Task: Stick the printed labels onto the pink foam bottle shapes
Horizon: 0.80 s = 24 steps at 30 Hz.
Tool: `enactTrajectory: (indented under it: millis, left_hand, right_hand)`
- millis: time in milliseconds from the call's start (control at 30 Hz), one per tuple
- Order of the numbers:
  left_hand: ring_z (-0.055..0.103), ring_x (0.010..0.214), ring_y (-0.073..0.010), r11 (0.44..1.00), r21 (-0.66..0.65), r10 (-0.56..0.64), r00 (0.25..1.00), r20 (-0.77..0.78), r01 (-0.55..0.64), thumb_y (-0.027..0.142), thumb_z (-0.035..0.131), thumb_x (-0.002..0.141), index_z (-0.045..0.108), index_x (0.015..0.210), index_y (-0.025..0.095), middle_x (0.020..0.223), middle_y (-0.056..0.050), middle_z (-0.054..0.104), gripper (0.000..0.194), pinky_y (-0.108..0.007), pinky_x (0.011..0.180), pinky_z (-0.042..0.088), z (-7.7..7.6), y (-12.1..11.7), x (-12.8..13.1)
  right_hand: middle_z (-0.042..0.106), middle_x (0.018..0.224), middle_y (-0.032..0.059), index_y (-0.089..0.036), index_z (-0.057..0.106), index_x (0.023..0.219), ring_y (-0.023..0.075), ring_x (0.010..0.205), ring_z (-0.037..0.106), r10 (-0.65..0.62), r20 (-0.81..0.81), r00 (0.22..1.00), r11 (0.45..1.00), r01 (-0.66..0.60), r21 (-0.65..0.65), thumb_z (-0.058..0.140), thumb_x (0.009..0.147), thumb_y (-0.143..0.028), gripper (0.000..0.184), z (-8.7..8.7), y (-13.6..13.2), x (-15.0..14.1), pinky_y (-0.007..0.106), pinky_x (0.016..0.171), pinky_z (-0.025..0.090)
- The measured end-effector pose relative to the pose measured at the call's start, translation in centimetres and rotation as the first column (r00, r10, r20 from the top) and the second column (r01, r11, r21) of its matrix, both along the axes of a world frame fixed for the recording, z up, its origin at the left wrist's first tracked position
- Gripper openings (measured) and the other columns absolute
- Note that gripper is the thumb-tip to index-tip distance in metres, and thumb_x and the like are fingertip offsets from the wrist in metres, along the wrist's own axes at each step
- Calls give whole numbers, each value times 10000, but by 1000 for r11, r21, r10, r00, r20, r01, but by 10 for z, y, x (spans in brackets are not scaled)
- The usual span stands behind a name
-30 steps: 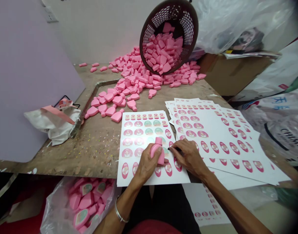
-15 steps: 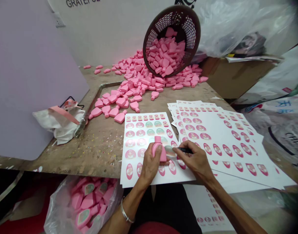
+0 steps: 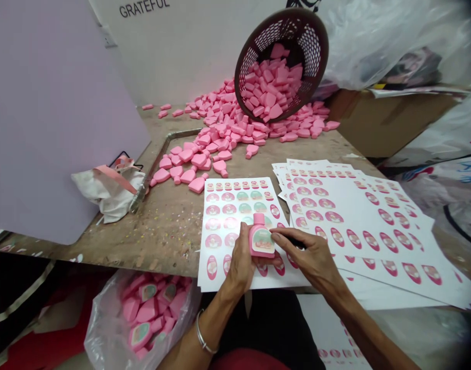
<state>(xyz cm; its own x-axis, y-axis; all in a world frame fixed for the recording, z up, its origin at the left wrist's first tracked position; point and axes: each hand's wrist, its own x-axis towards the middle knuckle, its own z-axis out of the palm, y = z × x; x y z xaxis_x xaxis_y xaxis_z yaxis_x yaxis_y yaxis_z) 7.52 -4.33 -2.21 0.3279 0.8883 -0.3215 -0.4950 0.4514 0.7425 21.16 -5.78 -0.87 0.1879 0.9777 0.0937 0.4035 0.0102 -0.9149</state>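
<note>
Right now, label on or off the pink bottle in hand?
On: the oval label lies flat on the pink bottle in the left hand, right fingertips at its edge.

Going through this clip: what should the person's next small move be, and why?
Probably rub the oval label flat with the right hand. That hand is at the label's edge, while the left hand steadies the pink bottle. The label already sits on the bottle, and similar labelled bottles lie in the plastic bag, so pressing it down seems sensible.
</note>
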Motion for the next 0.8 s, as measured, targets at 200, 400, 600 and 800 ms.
enactTrajectory:
  millis: [200, 400, 600, 800]
  left_hand:
    - [683, 628, -173, 1000, 29, 3, 1000, 5, -3, 617, 326, 906, 610, 1105, 112, 791, -89, 710, 613, -263, 558, 558, 1, -1, -1]
    - [679, 616, -164, 999, 36, 8, 1000, 7, -8, 607, 315, 914, 619, 1069, 123, 814, -83, 709, 592, -271, 570, 564, 3, 0, -1]
    - [691, 675, -190, 999, 44, 11, 1000, -18, -10, 631, 322, 897, 604, 1043, 131, 757, -76, 690, 593, -276, 580, 565, 5, -1, -2]
    - [683, 609, -183, 990, 130, -48, 996, -81, 58, 504, 638, 790, 545, 995, 146, 738, -38, 664, 423, -260, 548, 551, 4, -5, -2]
  right_hand:
    - [742, 862, 54, -219, 757, 861, 224, 806, 678, 0, -4, 1000, 1000, 0, 19, 684, 745, -442, 262, 0, 1, 0, 335, 740, 546]
    - [733, 870, 42, -234, 747, 869, 202, 807, 663, -2, 63, 998, 996, -3, 88, 668, 778, -417, 219, -2, 0, -2, 323, 726, 530]
    - [713, 816, 30, -235, 720, 930, 177, 727, 614, -39, 279, 959, 971, -30, 237, 636, 824, -414, 224, -7, -2, -1, 331, 693, 483]
    - [721, 870, 84, -185, 692, 1012, 257, 797, 625, -233, 660, 714, 944, 3, 330, 599, 815, -530, 408, -6, 2, 8, 416, 753, 419]
